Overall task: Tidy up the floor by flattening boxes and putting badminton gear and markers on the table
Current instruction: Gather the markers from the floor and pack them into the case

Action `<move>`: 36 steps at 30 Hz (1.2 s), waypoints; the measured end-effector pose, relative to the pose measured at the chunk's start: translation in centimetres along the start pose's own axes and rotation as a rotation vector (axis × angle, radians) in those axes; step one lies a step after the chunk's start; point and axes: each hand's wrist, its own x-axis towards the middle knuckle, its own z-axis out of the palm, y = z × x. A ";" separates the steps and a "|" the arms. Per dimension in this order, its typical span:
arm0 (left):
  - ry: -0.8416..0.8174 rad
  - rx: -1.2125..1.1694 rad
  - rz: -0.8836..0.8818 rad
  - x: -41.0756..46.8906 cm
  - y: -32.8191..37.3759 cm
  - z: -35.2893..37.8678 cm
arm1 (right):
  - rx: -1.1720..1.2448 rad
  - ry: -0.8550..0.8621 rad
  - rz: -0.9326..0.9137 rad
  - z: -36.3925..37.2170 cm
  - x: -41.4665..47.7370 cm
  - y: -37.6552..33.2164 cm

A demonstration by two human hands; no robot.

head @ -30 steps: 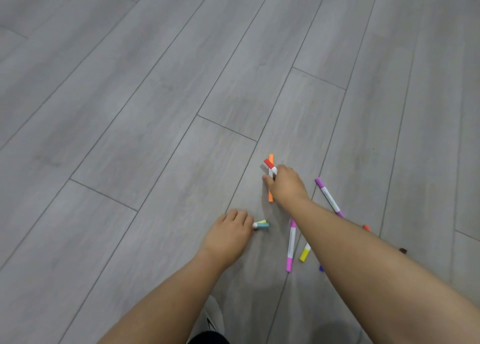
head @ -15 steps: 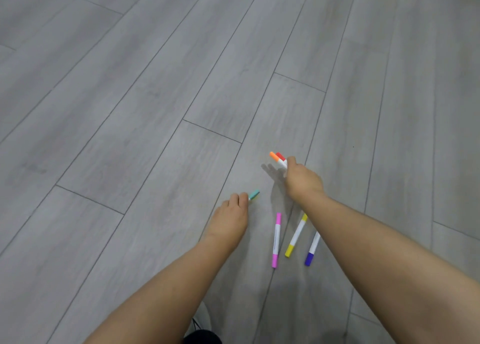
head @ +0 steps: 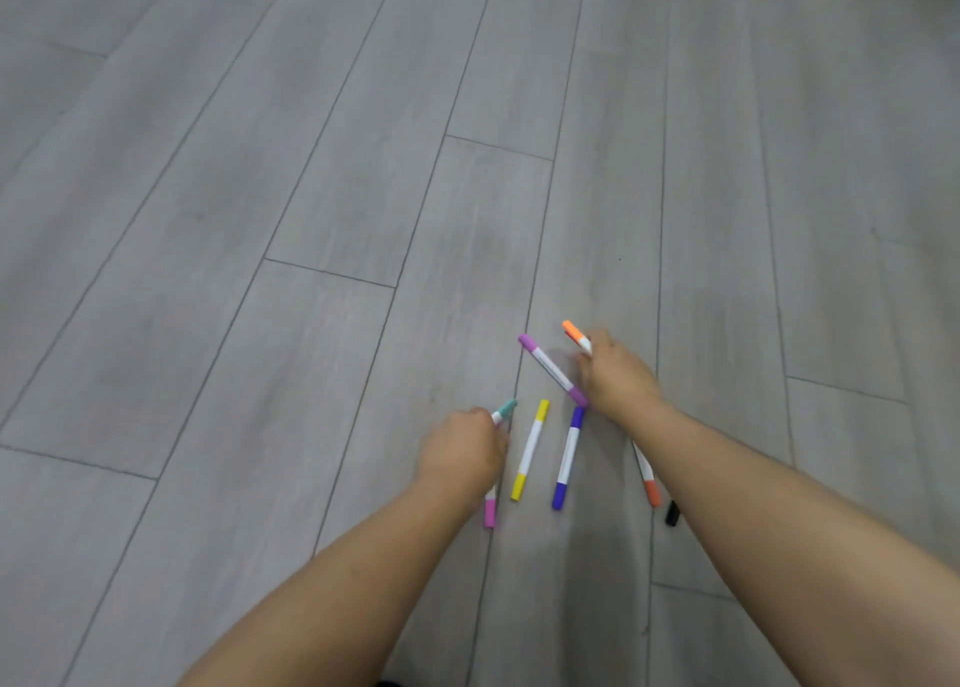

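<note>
The floor (head: 260,323) is made of grey planks. A yellow marker (head: 530,450) lies flat on it, and the other things sit around this marker.

Just left of the yellow marker is the left hand (head: 462,447). Its fingers are curled tight around a teal marker (head: 505,410). The teal cap pokes out past the fingers, near the far tip of the yellow marker. A pink marker (head: 489,512) sticks out from under this hand, left of the yellow marker's near tip. It is hard to tell if the hand holds it too.

Just right of the yellow marker lies a blue marker (head: 568,458). The two lie almost side by side and do not touch.

Past the blue marker, further from the person than the yellow one, a purple marker (head: 553,369) lies slanted on the floor. Its near end meets the right hand (head: 615,374). Whether they touch is not clear.

The right hand is up and to the right of the yellow marker. It grips an orange marker (head: 574,334), and the cap sticks out past the fingers.

Further right, a second orange marker (head: 647,478) lies partly under the right arm. A black marker (head: 672,513) shows only its tip, furthest right of the yellow marker.
</note>
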 end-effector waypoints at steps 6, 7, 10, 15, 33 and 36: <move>-0.029 0.078 -0.014 0.0 0.9 0.6 | -0.040 0.016 -0.060 1.3 -0.5 -0.5; -0.044 0.039 -0.022 0.2 0.8 0.8 | -0.041 0.018 -0.052 1.5 -0.5 -0.8; -0.031 0.033 -0.029 0.6 0.3 0.2 | -0.032 0.045 -0.042 2.3 -0.5 -1.2; 0.060 -0.024 0.055 0.9 -0.2 -0.9 | -0.006 0.068 0.001 2.0 -0.6 -2.1; -0.116 0.036 0.018 1.4 4.6 1.5 | 0.428 0.117 0.415 6.3 -12.2 0.5; -0.113 0.086 0.023 1.3 4.4 1.8 | 0.404 0.110 0.400 6.1 -12.3 0.2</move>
